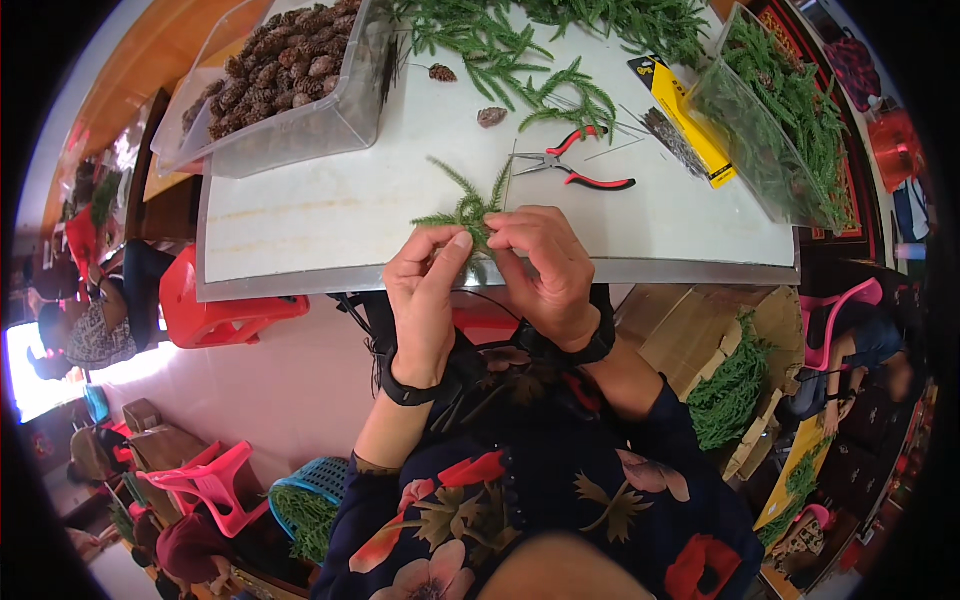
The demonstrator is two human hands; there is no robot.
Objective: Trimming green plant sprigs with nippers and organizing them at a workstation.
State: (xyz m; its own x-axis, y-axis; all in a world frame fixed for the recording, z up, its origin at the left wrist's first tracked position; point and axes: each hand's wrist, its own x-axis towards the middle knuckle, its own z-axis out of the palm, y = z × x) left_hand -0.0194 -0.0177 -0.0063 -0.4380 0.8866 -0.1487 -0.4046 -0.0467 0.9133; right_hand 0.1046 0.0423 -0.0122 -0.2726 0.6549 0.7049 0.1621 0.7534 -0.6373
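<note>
Head view: at frame centre, over the near edge of the worktop [300,230], the left hand [425,300] and right hand [550,270] both pinch a green sprig [468,210]. It looks light, springy and fragile, best gripped by its stem. Red-handled pliers [575,165] lie just above.

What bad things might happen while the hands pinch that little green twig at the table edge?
1. The small green fir sprig, pinched between the left hand and right hand, sits near the white table's edge, so it might drop off.
2. The red-handled pliers lie close by with thin wires, which might poke fingers.
</note>
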